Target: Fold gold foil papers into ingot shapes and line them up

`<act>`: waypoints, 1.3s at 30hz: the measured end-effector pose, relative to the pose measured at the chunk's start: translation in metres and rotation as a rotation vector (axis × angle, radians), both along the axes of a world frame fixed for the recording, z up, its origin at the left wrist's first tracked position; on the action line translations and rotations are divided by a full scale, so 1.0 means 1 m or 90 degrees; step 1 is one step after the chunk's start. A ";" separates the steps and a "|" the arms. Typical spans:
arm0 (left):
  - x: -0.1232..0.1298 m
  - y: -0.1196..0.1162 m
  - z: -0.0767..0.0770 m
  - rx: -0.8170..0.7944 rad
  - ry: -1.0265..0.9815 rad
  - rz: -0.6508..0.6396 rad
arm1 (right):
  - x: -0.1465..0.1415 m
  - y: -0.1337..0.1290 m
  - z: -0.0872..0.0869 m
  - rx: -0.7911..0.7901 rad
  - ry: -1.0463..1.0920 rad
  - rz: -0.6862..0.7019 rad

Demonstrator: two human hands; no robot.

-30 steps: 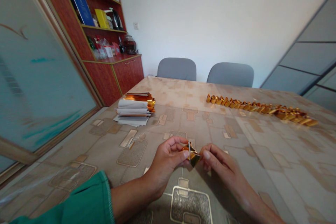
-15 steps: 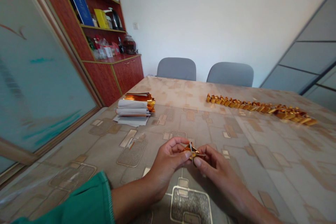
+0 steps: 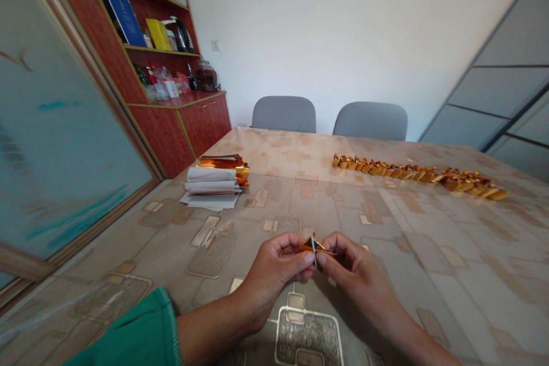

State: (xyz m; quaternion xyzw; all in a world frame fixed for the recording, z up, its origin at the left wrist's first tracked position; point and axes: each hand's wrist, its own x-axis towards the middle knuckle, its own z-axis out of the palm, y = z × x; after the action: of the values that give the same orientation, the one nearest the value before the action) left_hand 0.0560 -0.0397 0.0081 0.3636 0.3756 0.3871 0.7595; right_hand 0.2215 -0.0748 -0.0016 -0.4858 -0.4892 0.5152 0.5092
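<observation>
A small piece of folded gold foil paper is held between my two hands, above the near middle of the table. My left hand pinches its left side between thumb and fingers. On the right side, my right hand grips it with thumb and forefinger. Pale paper edges cross at the front of the piece, and part of it is hidden by my fingertips. To the far left lies a stack of gold and white foil paper sheets. A long row of folded gold pieces stretches across the far right.
A patterned cloth covers the table. Two grey chairs stand behind its far edge. At the back left is a red cabinet with shelves of household things, beside a frosted glass sliding door.
My fingers have shifted slightly on the foil piece, with the thumbs now closer together at its front. The whole view has turned a little; the stack and row look undisturbed.
</observation>
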 end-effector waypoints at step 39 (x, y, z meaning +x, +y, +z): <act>0.001 0.004 -0.001 0.043 -0.011 0.020 | -0.003 0.002 -0.001 -0.048 0.084 0.050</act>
State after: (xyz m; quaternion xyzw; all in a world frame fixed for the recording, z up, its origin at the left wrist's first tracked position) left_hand 0.0570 -0.0361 0.0075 0.3800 0.3614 0.4144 0.7438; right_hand 0.2188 -0.0726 -0.0022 -0.4501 -0.4533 0.5838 0.5011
